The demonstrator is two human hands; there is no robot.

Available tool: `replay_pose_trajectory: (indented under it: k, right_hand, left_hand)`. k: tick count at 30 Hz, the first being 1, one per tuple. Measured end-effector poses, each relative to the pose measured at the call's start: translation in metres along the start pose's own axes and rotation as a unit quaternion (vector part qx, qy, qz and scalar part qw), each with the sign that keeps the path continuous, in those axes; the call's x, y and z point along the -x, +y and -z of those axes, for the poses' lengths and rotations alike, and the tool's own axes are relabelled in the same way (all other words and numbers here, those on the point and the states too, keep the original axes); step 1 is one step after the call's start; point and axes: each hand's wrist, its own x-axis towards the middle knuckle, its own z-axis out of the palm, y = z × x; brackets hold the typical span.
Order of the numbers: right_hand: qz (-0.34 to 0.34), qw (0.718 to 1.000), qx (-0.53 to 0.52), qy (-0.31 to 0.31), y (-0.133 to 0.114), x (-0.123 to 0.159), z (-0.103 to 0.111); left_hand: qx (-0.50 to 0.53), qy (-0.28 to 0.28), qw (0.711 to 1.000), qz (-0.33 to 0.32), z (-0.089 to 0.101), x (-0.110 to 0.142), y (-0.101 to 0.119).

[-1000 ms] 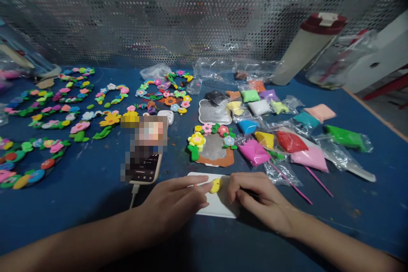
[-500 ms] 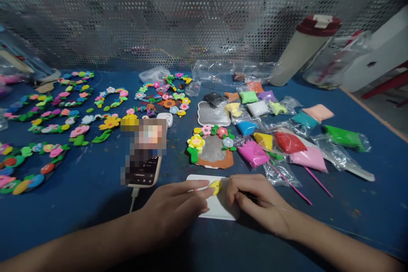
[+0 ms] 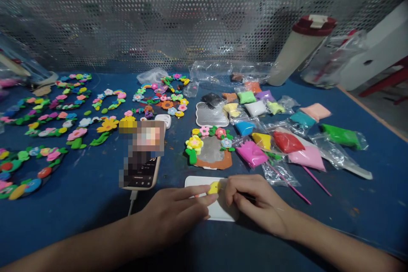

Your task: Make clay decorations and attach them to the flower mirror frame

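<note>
A small yellow clay piece (image 3: pixel 213 187) lies on a white board (image 3: pixel 221 212) near the table's front edge. My left hand (image 3: pixel 174 211) rests beside it, its index finger stretched out with the tip against the clay. On the other side my right hand (image 3: pixel 255 204) is curled in a pinch around a thin dark tool, fingertips close to the clay. Just behind the board lies a small mirror frame (image 3: pixel 212 151) with a brown clay rim and clay flowers.
A phone (image 3: pixel 142 165) on a cable lies left of the board. Several bags of coloured clay (image 3: pixel 287 141) and two pink sticks (image 3: pixel 288 187) fill the right. Clay flower wreaths (image 3: pixel 47 127) cover the left. A tall tumbler (image 3: pixel 299 49) leans against the perforated metal screen (image 3: pixel 159 12).
Both hands stay at the yellow clay with only slight shifts. The view has drifted a little, so the board sits slightly lower and left.
</note>
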Motion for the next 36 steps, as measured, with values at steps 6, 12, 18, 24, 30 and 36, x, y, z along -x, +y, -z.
replay_pose_trajectory:
  k: [6,12,18,24,30,36]
  right_hand:
    - [-0.002,1.0,-0.007,0.0,-0.0002,0.0013,0.0002]
    - [-0.01,1.0,-0.014,0.007,-0.0002,0.0007,0.0016]
    - [-0.016,1.0,-0.003,0.008,-0.0016,-0.0003,0.0015]
    - [-0.005,1.0,0.0,0.01,-0.0022,-0.0002,0.0018]
    - [-0.002,1.0,0.002,0.006,-0.0027,-0.0012,0.0011]
    - [0.0,0.999,0.001,0.048,0.0002,0.0023,0.0029]
  left_hand:
    - [-0.001,-0.016,1.0,0.0,-0.004,0.0049,-0.0017]
    - [-0.005,-0.012,1.0,0.002,-0.0047,0.0063,-0.0019]
    - [-0.001,-0.025,1.0,0.005,-0.0058,0.0063,-0.0029]
    - [0.001,-0.009,1.0,0.001,-0.0055,0.007,-0.0024]
    - [0.002,-0.031,1.0,-0.001,-0.0064,0.0071,-0.0039]
    - [-0.017,-0.023,1.0,-0.003,-0.0035,0.005,-0.0019]
